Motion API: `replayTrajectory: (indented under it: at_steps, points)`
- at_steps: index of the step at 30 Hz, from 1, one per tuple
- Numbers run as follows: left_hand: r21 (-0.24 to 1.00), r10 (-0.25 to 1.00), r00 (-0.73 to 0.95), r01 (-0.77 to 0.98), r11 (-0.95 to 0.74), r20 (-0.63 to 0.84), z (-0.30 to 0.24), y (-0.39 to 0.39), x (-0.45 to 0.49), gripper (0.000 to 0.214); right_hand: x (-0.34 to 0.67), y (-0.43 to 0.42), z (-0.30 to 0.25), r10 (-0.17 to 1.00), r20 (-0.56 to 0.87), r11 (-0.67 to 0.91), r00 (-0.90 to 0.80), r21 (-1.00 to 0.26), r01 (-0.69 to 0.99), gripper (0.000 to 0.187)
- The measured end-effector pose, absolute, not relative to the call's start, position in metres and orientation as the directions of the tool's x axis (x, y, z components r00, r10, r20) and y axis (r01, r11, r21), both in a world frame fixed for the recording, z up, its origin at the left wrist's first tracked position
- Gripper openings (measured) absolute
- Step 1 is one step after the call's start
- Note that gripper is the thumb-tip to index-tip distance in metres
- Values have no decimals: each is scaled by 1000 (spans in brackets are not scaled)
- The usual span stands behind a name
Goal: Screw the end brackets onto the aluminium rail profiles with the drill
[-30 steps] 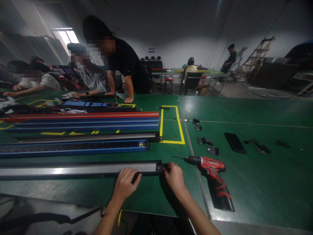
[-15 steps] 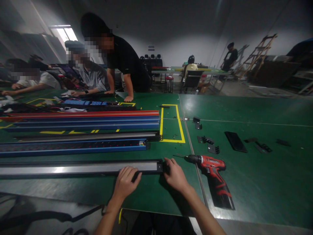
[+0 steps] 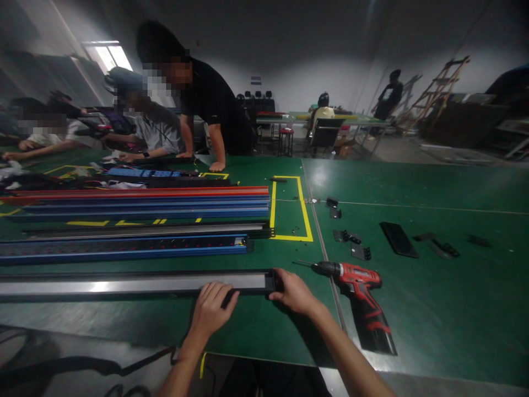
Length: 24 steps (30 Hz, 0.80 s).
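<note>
A long black-edged metal profile (image 3: 140, 283) with a pale inner strip lies across the green table in front of me. My left hand (image 3: 215, 304) is closed over its near edge, fingers on top, a little short of the right end. At that end sits a black end cap (image 3: 270, 281), pinched by my right hand (image 3: 294, 291) with thumb and fingers on either side. Part of the cap is hidden behind the right fingers. To the right of that hand a red and black cordless drill (image 3: 360, 275) rests on its side, its bit pointing left.
Blue profiles (image 3: 144, 209) and a red profile (image 3: 144, 192) lie parallel beyond mine. Several black brackets (image 3: 360, 251) and a flat black object (image 3: 398, 239) are on the right. A person in black (image 3: 219, 105) leans on the table's far side; others sit to the left.
My right hand has shifted slightly left, and its thumb and fingers have closed in on the end cap. My left hand and the profile stay where they were.
</note>
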<state>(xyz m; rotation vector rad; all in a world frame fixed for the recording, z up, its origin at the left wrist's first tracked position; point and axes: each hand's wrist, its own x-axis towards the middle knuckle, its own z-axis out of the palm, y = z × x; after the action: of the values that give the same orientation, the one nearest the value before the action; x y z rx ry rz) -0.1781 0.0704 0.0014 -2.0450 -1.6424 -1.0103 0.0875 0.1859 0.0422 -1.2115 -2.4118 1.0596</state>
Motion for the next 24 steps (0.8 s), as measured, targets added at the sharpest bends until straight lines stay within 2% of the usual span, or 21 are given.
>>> replayTrajectory:
  at_steps: [9,17,24]
  points:
    - [180,709,93,937,-301,699,-3,71,-181,4,83,191,41,760,-112,381,-640,-721,579,62]
    - [128,704,81,963,-239,706,-3,77,-183,5,74,193,39,769,-76,390,-635,-732,559,60]
    - [124,726,72,969,-213,684,-7,76,-185,11,74,184,33,795,-60,409,-604,-682,606,93]
